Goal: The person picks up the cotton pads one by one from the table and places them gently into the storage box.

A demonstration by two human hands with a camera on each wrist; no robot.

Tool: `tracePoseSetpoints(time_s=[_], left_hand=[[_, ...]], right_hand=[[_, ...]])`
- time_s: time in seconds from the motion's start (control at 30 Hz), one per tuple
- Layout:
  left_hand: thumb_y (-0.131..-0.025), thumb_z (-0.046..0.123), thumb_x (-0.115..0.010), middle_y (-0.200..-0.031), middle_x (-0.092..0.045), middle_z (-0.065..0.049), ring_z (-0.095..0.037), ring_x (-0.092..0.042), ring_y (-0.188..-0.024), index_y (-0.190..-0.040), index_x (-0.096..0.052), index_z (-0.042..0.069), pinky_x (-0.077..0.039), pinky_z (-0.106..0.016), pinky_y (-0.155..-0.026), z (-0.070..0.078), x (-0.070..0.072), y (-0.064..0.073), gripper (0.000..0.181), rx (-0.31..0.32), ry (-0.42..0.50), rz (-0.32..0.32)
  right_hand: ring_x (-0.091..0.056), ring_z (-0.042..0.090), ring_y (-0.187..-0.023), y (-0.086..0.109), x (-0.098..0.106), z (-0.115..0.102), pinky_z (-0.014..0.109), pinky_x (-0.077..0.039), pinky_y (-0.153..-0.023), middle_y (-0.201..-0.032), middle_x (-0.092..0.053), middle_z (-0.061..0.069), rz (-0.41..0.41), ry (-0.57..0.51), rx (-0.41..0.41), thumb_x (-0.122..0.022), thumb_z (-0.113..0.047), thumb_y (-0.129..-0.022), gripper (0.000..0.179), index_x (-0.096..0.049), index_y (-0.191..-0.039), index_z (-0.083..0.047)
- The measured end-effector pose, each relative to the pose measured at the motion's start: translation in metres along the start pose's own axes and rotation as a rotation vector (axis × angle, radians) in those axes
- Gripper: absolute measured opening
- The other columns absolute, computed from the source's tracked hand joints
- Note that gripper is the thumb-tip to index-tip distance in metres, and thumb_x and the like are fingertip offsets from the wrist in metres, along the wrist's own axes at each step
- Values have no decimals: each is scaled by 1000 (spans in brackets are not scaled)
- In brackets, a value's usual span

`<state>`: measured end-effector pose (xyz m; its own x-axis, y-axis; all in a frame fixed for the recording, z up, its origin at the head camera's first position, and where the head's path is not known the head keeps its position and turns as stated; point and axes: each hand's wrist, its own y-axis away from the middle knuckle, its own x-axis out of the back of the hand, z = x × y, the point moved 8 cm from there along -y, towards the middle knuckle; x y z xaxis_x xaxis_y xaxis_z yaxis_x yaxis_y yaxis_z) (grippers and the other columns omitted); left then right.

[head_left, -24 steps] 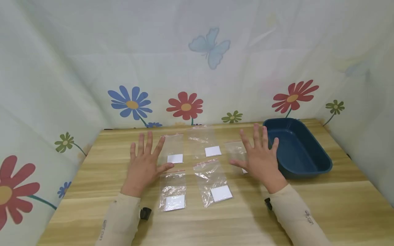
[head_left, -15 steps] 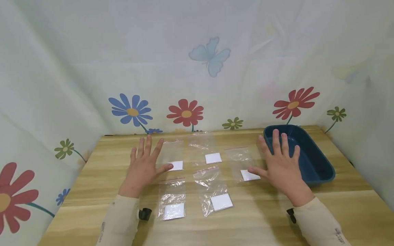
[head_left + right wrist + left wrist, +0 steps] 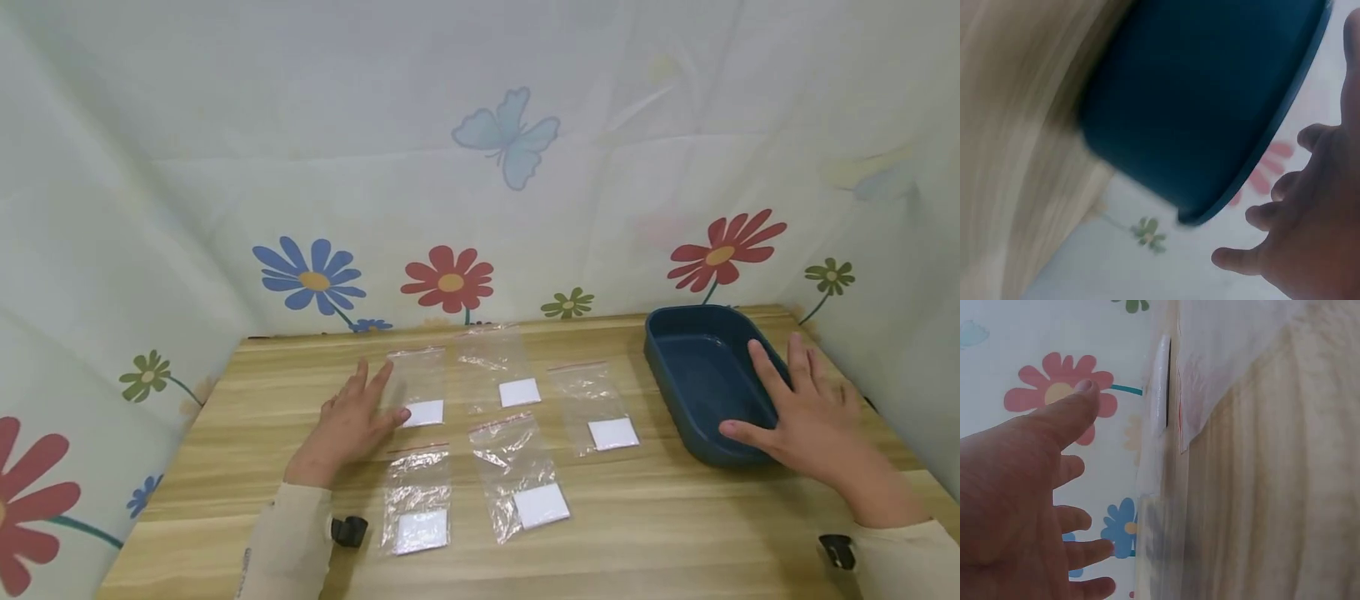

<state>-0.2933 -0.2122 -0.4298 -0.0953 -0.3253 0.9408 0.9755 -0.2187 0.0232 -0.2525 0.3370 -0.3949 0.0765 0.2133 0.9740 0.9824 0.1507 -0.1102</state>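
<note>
Several clear zip bags lie flat on the wooden table, each with a white card in its lower part. My left hand [image 3: 348, 429], fingers spread, hovers beside the back-left bag [image 3: 420, 375]; its thumb overlaps that bag's white card [image 3: 424, 413] in the head view. In the left wrist view the palm [image 3: 1010, 500] shows with nothing in it. My right hand [image 3: 813, 425] is spread over the right side of a dark blue plastic bin [image 3: 693, 442]. The right wrist view has its fingers apart, just off the rim of the bin [image 3: 1191, 100].
Other bags are the front-left bag [image 3: 417, 483], the front-middle bag [image 3: 504, 454], the back-middle bag [image 3: 487, 358] and the right bag [image 3: 583, 387]. A flower-printed curtain [image 3: 375, 183] stands behind the table [image 3: 637, 533] and along its sides.
My right hand has moved right, from over the right bag to the bin's far right side, uncovering that bag. The left hand has stayed by the back-left bag, its fingers now tilted lower.
</note>
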Motion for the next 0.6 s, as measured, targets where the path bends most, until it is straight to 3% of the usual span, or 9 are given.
tracePoseSetpoints(time_s=[0.13,0.3,0.47,0.6], left_hand=[[-103,46,-54,-162,-5,-32,-58,-28,-138,-162,-20,8,-27,-71,-106,-5,-4,0,78,3,67,-51],[-103,42,-55,-163,-7,-30,-54,-21,-143,-162,-21,9,-23,-66,-111,-13,-5,3,75,20,127,-78],[-103,47,-54,-163,-12,-29,-55,-18,-144,-162,-20,9,-20,-67,-111,-17,-5,0,78,33,139,-89],[-102,49,-54,-162,-15,-30,-52,-18,-145,-162,-19,7,-16,-65,-114,-18,-6,-9,81,24,125,-101]], right_hand=[[20,57,-141,2,-4,20,85,-5,-93,-157,31,29,-60,-52,-22,-66,-64,-88,119,17,-159,-18],[24,54,-141,0,-14,33,86,-3,-93,-155,31,31,-153,-149,-18,-66,-57,-92,117,17,-158,-7],[16,57,-142,3,-23,45,86,-5,-93,-156,25,33,-174,-175,3,-67,-51,-94,117,14,-153,9],[16,58,-141,8,-29,57,85,-4,-95,-156,26,33,-180,-218,17,-67,-47,-95,117,16,-151,13]])
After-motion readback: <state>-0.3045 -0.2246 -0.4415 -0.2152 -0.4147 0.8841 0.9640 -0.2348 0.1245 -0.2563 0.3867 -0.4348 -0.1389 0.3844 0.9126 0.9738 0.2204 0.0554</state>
